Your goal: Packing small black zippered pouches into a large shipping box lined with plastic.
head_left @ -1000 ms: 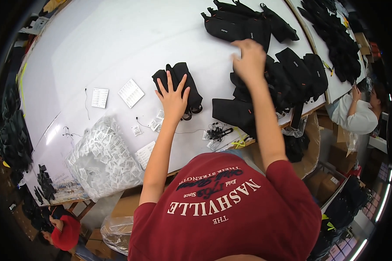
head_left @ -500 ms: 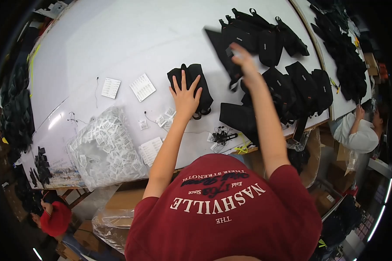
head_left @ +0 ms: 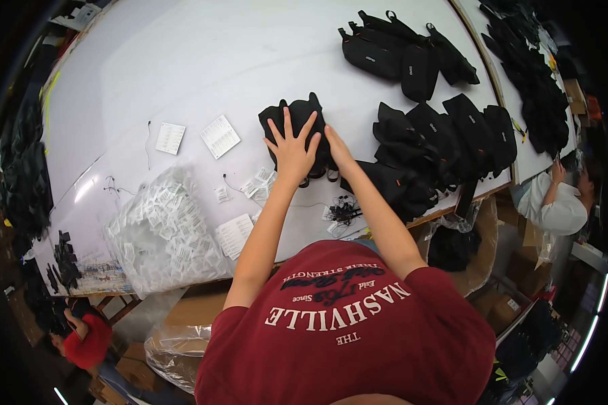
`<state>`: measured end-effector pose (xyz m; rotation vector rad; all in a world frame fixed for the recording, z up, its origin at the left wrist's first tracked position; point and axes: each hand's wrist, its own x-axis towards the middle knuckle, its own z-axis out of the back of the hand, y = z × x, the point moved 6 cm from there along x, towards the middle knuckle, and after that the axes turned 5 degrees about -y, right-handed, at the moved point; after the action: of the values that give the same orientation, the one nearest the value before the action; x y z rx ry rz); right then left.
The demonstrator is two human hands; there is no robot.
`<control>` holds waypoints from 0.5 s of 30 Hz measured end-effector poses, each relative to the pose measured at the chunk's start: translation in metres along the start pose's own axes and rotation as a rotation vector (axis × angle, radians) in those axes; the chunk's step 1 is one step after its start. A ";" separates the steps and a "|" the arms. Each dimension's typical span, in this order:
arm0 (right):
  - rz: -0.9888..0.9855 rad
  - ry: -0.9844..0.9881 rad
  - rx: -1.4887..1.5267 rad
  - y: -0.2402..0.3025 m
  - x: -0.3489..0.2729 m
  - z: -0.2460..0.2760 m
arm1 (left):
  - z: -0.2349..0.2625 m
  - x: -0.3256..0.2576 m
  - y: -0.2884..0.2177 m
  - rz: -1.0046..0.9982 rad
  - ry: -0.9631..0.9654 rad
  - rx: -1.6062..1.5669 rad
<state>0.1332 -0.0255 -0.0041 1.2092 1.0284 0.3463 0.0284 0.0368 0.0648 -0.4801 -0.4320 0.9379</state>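
The right hand [head_left: 341, 150], which had swung a dark piece over the table [head_left: 182, 67] half a second earlier, had come in beside the left hand [head_left: 293, 154], and the black stack [head_left: 300, 116] beneath reached farther right. The left hand lay on top, fingers spread wide; the right touched the side edge, its grip impossible to tell. The black stack, on the white table, showed small loops nearest, soft uneven peaks farthest

White counter [head_left: 182, 61] bearing grouped black fabric pouches [head_left: 419, 74], printed white cards [head_left: 221, 137], a clear bag [head_left: 136, 260] of small labels [head_left: 186, 226], and tangled black cords [head_left: 345, 210].
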 end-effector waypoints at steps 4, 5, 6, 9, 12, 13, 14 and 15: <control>-0.163 0.134 -0.010 0.007 0.002 -0.007 | -0.003 -0.002 0.006 -0.004 0.012 0.112; -0.164 0.131 -0.008 0.012 0.018 0.004 | -0.003 -0.003 0.005 -0.007 0.014 0.112; 0.012 0.182 -0.297 0.028 0.044 0.016 | -0.002 -0.003 0.003 -0.014 0.009 0.128; 0.396 -0.202 -0.634 0.097 0.112 0.065 | -0.004 -0.003 -0.002 -0.023 0.008 0.141; 0.636 -0.636 -1.269 0.143 0.151 0.095 | -0.003 -0.004 -0.004 -0.026 0.009 0.133; 0.683 -0.662 -1.378 0.140 0.159 0.095 | -0.003 -0.004 -0.003 -0.022 0.014 0.143; 0.728 -0.688 -1.488 0.138 0.167 0.096 | -0.002 -0.004 -0.003 -0.018 0.020 0.151; 0.739 -0.677 -1.487 0.129 0.174 0.101 | -0.001 -0.006 -0.001 -0.006 0.013 0.154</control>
<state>0.3427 0.0846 0.0287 0.1791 -0.3986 0.9563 0.0267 0.0305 0.0637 -0.3443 -0.3460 0.9538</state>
